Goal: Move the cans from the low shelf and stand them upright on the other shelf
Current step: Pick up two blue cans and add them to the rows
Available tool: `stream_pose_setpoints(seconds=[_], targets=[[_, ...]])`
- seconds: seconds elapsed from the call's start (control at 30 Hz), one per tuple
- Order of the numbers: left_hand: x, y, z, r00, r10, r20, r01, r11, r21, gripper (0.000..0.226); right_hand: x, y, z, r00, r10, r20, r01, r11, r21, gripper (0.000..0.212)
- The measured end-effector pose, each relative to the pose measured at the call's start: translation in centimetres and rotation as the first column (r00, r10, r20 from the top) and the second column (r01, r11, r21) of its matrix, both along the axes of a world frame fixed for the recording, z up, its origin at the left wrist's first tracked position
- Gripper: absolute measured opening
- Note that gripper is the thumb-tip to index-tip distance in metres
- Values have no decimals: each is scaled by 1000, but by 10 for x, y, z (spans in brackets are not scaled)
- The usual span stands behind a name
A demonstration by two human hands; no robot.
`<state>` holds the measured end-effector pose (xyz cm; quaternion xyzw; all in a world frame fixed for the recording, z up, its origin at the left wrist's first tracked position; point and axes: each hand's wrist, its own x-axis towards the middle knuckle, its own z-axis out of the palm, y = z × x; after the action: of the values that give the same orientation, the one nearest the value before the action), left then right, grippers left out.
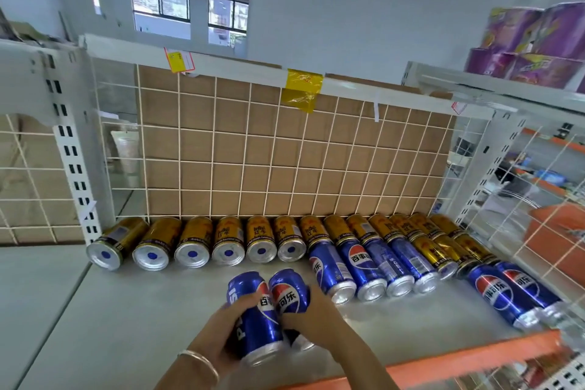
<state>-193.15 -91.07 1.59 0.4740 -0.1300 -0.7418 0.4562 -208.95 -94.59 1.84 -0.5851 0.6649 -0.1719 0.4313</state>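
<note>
On the low shelf (pixel 95 320), the left hand (pixel 218 336) and right hand (pixel 313 317) are each holding a blue can (pixel 253 310), maybe loosely; touching cans could be slipping and rolling away.

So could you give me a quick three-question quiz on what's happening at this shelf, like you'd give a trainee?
1. True or false: the gold cans along the wire back are standing upright.
2. What does each hand hold? A) a gold can B) a blue can C) nothing
3. Fill in: the front edge of the shelf is coloured ____.

Key:
1. False; they lie on their sides.
2. B; the left hand grips one blue can, the right hand another blue can.
3. Orange.
</note>
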Motion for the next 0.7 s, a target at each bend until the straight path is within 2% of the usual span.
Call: stream_pose_setpoints(seconds=[0.07, 0.1, 0.27, 0.33, 0.43, 0.47, 0.57, 0.7], targets=[[0, 3, 2, 1000, 18, -18, -18, 1000, -22, 57, -1, 11, 0, 979, -13, 204, 3, 999, 46, 24], [1, 5, 4, 999, 18, -28, -19, 998, -52, 49, -1, 17, 2, 958, -16, 286, -3, 998, 66, 18], [11, 22, 12, 998, 62, 15, -58, 976, -209, 45, 9, 25, 11, 880, 32, 474, -60, 997, 44, 20], [18, 33, 14, 995, 100, 18, -93, 966, -242, 44, 16, 30, 12, 849, 44, 527, -85, 995, 54, 28], [32, 49, 14, 984, 176, 25, -166, 959, -230, 51, 30, 39, 3, 814, 31, 579, -103, 990, 93, 73], [38, 55, 15, 979, 201, 34, -189, 956, -223, 53, 37, 43, 1, 812, 26, 583, -105, 989, 102, 81], [55, 78, 17, 972, 227, 59, -212, 957, -199, 65, 57, 56, -4, 800, 13, 600, -109, 986, 125, 79], [83, 112, 19, 952, 276, 132, -233, 934, -269, 63, 86, 80, 0, 770, 67, 634, -175, 979, 109, 79]])
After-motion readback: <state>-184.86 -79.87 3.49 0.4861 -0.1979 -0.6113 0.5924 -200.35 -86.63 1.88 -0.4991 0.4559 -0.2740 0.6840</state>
